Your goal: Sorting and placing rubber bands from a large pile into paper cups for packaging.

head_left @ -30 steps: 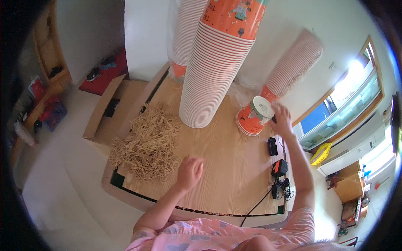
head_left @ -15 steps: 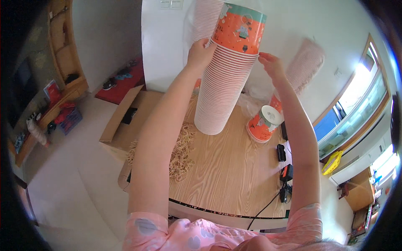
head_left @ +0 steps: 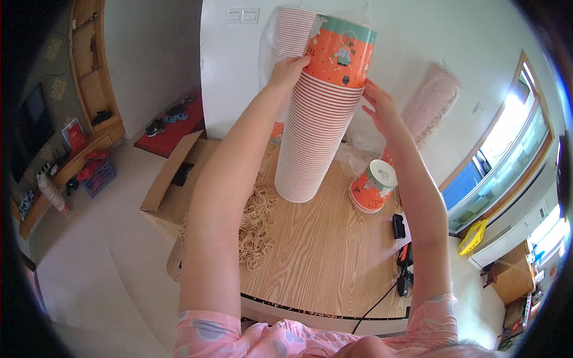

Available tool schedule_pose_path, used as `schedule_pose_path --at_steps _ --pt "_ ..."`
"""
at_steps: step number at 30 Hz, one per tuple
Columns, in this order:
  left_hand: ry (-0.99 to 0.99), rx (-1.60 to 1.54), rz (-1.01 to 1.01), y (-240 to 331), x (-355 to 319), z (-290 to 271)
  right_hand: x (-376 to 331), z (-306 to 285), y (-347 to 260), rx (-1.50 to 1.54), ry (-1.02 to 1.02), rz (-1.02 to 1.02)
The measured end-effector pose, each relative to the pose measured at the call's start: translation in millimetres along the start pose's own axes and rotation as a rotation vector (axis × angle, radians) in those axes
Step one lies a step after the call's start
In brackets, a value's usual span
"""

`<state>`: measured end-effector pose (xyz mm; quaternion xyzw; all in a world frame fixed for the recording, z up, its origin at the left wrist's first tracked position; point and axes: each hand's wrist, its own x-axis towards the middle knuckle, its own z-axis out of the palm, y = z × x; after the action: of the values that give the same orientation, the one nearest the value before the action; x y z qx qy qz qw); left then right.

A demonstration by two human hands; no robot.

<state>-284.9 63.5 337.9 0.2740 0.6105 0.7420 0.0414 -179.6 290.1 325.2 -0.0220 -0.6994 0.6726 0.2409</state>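
Orange-and-green and upturned, a paper bucket (head_left: 341, 52) tops a tall stack of white-rimmed buckets (head_left: 316, 140) standing on a wood-grain table (head_left: 325, 262). Raised at arm's length, the left hand (head_left: 289, 73) touches the bucket's left side and the right hand (head_left: 381, 104), fingers slightly spread, sits at its lower right edge; whether either clamps it cannot be told.

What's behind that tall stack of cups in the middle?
Another cup stack and the wall; the tall stack and left hand hide parts of that other stack, so those can't be seen.
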Motion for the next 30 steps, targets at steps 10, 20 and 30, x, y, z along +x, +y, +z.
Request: schedule_pose_path --at_steps 10,20,30 --pt "-0.046 -0.161 0.122 19 -6 6 -10 17 -35 -0.031 -0.044 -0.111" --pt "-0.032 -0.192 0.422 65 13 18 -8 34 -102 0.006 -0.147 -0.477" --pt "-0.058 -0.162 0.324 61 24 6 20 56 -88 -0.780 0.208 -1.070"
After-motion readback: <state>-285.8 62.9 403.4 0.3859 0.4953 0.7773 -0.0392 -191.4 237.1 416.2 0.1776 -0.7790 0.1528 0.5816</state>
